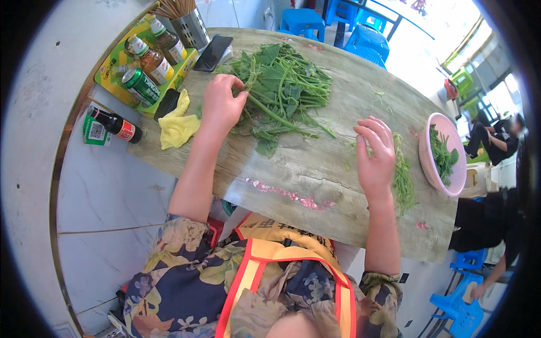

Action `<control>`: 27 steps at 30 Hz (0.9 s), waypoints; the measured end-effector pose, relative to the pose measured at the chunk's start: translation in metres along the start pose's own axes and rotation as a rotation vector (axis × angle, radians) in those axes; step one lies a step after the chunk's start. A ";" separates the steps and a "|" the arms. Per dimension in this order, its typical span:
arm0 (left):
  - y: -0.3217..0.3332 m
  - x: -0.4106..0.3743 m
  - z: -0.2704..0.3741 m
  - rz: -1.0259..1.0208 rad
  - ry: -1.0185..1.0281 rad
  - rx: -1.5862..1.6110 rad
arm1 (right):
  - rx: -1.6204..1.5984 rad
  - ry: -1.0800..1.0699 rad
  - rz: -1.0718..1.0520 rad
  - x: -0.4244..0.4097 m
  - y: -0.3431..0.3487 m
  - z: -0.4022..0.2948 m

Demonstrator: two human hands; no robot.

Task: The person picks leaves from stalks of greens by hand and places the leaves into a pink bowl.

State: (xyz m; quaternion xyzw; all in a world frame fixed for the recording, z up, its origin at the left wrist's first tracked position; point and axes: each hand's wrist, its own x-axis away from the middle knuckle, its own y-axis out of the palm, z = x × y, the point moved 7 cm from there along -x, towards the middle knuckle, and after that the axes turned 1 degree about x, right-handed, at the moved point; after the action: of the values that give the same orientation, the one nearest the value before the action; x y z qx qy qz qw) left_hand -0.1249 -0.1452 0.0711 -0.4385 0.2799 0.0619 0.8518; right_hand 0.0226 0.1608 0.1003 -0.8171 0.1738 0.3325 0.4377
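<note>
My left hand [224, 101] pinches a green stem [252, 74] between thumb and fingers, at the left side of a pile of leafy green vine shoots [291, 80]. My right hand [376, 156] is over the table to the right of the pile, thumb and fingers slightly apart, with no clear item between them. Beside it lies a heap of thin green peelings [402, 181], partly hidden by that hand. Further right, a pink plastic basket [427, 169] contains some green stems and leaves [441, 154].
On the wood-patterned table [270, 173], a yellow cloth [179, 131], a phone [214, 53], a Tsingtao can [141, 86], bottles [154, 63] and a metal chopstick holder [191, 29] stand or lie leftward. A dark sauce bottle [116, 124] is near the wall. People and blue stools [460, 302] are at right.
</note>
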 end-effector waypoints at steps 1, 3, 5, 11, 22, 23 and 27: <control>-0.008 0.000 0.010 0.007 -0.021 0.120 | -0.026 -0.002 0.005 0.001 0.002 0.000; -0.026 0.000 0.040 0.020 -0.062 0.357 | -0.044 0.044 0.050 0.004 0.002 0.002; -0.033 -0.001 0.071 -0.022 -0.067 0.470 | -0.103 0.128 0.079 0.008 0.003 0.007; 0.031 0.023 0.128 -0.624 -0.429 1.143 | -0.351 0.261 0.073 0.017 0.012 0.017; 0.118 0.075 0.150 -0.859 -0.597 1.343 | -0.609 0.607 -0.060 0.043 0.036 0.050; 0.119 0.076 0.149 -0.856 -0.600 1.357 | -0.615 0.622 -0.073 0.043 0.038 0.050; 0.130 0.080 0.141 -0.839 -0.540 1.248 | -0.694 0.708 -0.133 0.049 0.049 0.055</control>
State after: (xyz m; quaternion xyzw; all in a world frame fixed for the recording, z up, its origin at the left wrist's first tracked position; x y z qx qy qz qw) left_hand -0.0442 0.0332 0.0008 0.0803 -0.1412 -0.3279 0.9307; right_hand 0.0080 0.1800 0.0148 -0.9866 0.1386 0.0443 0.0745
